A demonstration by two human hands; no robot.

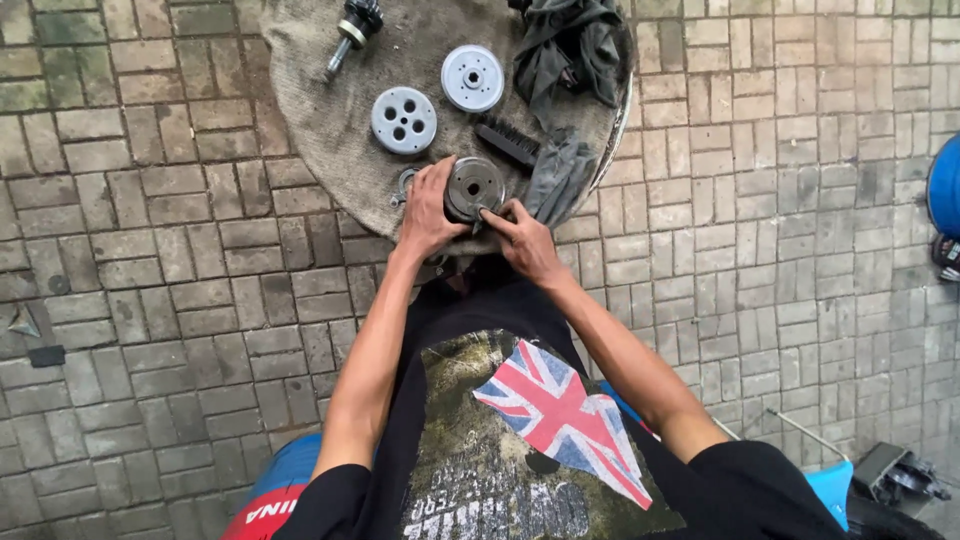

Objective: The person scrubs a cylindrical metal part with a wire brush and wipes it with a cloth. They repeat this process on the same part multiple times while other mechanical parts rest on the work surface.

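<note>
Both hands at the near edge of a round cloth-covered counter (320,130): left hand (428,212) and right hand (525,240), fingers grasping one dark metal pulley (473,187). Farther off, two pale grey discs (403,120) (472,78), one black brush (507,143), one shaft (350,35), dark rags (570,50).

Beyond the hands on a round sackcloth-covered table (320,130) lie two pale grey perforated metal discs (403,120), a black bristle brush (506,142), a dark crumpled rag (570,50) and a steel shaft (350,35).
</note>
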